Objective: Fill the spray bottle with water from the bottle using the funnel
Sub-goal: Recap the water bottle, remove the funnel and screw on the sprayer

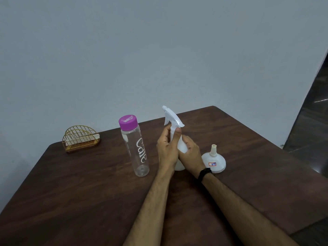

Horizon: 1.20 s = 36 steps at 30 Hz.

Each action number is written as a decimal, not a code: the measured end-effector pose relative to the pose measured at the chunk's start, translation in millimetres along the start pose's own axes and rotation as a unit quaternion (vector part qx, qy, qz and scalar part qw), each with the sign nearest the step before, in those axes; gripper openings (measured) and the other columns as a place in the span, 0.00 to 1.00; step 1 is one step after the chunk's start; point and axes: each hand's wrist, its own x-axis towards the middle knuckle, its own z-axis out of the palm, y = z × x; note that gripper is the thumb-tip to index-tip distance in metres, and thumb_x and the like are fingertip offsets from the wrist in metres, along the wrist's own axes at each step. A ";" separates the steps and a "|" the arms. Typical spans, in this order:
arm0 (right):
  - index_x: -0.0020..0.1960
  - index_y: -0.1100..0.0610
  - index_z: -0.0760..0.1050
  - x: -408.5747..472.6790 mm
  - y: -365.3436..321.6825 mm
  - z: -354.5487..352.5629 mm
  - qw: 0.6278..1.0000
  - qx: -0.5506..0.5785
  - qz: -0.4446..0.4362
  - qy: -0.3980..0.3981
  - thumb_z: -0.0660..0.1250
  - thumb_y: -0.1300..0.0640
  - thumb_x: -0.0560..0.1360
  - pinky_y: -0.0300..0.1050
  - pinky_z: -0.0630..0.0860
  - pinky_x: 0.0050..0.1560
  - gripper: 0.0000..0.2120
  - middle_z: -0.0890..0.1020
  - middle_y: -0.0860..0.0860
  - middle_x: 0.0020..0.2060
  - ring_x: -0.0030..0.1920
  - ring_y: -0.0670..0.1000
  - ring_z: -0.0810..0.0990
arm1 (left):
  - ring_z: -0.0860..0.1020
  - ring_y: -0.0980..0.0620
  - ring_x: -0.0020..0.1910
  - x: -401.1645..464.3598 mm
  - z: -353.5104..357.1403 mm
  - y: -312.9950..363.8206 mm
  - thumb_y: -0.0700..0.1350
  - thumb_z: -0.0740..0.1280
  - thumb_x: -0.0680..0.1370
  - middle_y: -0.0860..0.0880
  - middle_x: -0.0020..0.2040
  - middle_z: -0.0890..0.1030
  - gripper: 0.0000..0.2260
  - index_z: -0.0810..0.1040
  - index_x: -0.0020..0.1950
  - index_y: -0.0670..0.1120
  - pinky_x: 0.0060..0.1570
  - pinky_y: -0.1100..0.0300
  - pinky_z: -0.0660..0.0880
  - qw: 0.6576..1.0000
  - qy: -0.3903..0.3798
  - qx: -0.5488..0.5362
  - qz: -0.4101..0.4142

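Note:
A white spray bottle [182,147] stands upright on the dark wooden table [88,192], its trigger head [171,115] screwed on top. My left hand [167,148] wraps the neck just under the head. My right hand [190,155] grips the bottle's body from the right. To the left stands a clear water bottle [135,150] with a purple cap [128,122] closed on it. A white funnel [213,159] rests upside down on the table right of the spray bottle, spout pointing up.
A gold wire napkin holder [80,140] sits at the table's back left. The table's right edge [276,146] drops off to a dark floor. A grey wall rises behind the table.

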 end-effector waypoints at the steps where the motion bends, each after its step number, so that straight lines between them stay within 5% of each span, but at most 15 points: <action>1: 0.61 0.48 0.75 0.2 -0.1 0.3 1.000 -0.002 -0.001 0.001 0.71 0.49 0.75 0.29 0.76 0.48 0.16 0.80 0.45 0.52 0.52 0.40 0.80 | 0.82 0.57 0.49 0.7 -0.8 -0.1 0.51 0.68 0.80 0.54 0.49 0.85 0.07 0.82 0.56 0.54 0.46 0.63 0.77 1.000 -0.003 0.001 0.000; 8: 0.58 0.43 0.74 -1.4 -5.9 0.4 1.000 -0.004 0.016 0.000 0.70 0.49 0.76 0.30 0.76 0.45 0.12 0.80 0.43 0.50 0.51 0.39 0.80 | 0.81 0.59 0.47 -1.8 -0.2 1.1 0.53 0.66 0.81 0.55 0.47 0.84 0.07 0.81 0.56 0.54 0.45 0.64 0.77 1.000 -0.015 0.017 -0.002; 13: 0.57 0.52 0.76 -3.7 -6.9 -1.9 1.000 -0.002 0.029 0.003 0.72 0.50 0.75 0.36 0.77 0.47 0.13 0.80 0.48 0.50 0.50 0.44 0.80 | 0.82 0.58 0.51 -7.7 -10.4 -2.4 0.53 0.67 0.80 0.56 0.50 0.85 0.09 0.79 0.59 0.55 0.50 0.61 0.79 0.998 -0.033 0.057 -0.018; 21: 0.54 0.48 0.71 -16.2 -15.9 -1.5 0.999 -0.050 -0.004 -0.011 0.71 0.47 0.71 0.31 0.73 0.45 0.15 0.77 0.44 0.49 0.49 0.40 0.77 | 0.84 0.56 0.49 -27.2 -19.0 2.5 0.59 0.77 0.65 0.54 0.48 0.86 0.18 0.82 0.51 0.53 0.53 0.51 0.81 0.994 0.081 0.062 -0.031; 25: 0.48 0.49 0.71 -24.5 -16.9 -5.6 0.998 -0.065 -0.002 0.020 0.73 0.44 0.69 0.45 0.78 0.44 0.15 0.76 0.47 0.45 0.45 0.44 0.77 | 0.80 0.59 0.55 -48.8 -25.3 0.7 0.66 0.72 0.67 0.56 0.55 0.82 0.25 0.79 0.59 0.54 0.57 0.52 0.79 0.990 0.028 0.133 -0.048; 31: 0.39 0.50 0.68 -42.5 -25.3 -20.3 0.997 -0.054 -0.028 0.056 0.75 0.35 0.64 0.48 0.74 0.41 0.23 0.73 0.46 0.38 0.39 0.48 0.73 | 0.77 0.63 0.57 -71.2 -34.1 12.7 0.66 0.76 0.63 0.58 0.59 0.78 0.32 0.73 0.63 0.57 0.54 0.63 0.77 0.976 -0.103 0.182 -0.056; 33: 0.40 0.52 0.69 -45.5 -27.9 -22.9 0.997 -0.052 -0.019 0.045 0.74 0.33 0.63 0.47 0.74 0.42 0.25 0.74 0.48 0.39 0.41 0.49 0.74 | 0.78 0.60 0.57 -75.3 -37.3 17.2 0.64 0.74 0.66 0.57 0.58 0.80 0.28 0.76 0.62 0.53 0.55 0.60 0.77 0.978 -0.079 0.193 -0.022; 36: 0.42 0.53 0.71 -48.7 -31.2 -24.3 0.997 -0.058 -0.016 0.040 0.72 0.30 0.64 0.42 0.73 0.43 0.27 0.76 0.47 0.40 0.43 0.48 0.75 | 0.79 0.58 0.49 -86.5 -42.9 22.9 0.61 0.69 0.73 0.57 0.48 0.81 0.15 0.79 0.52 0.52 0.46 0.59 0.78 0.972 0.077 0.208 0.078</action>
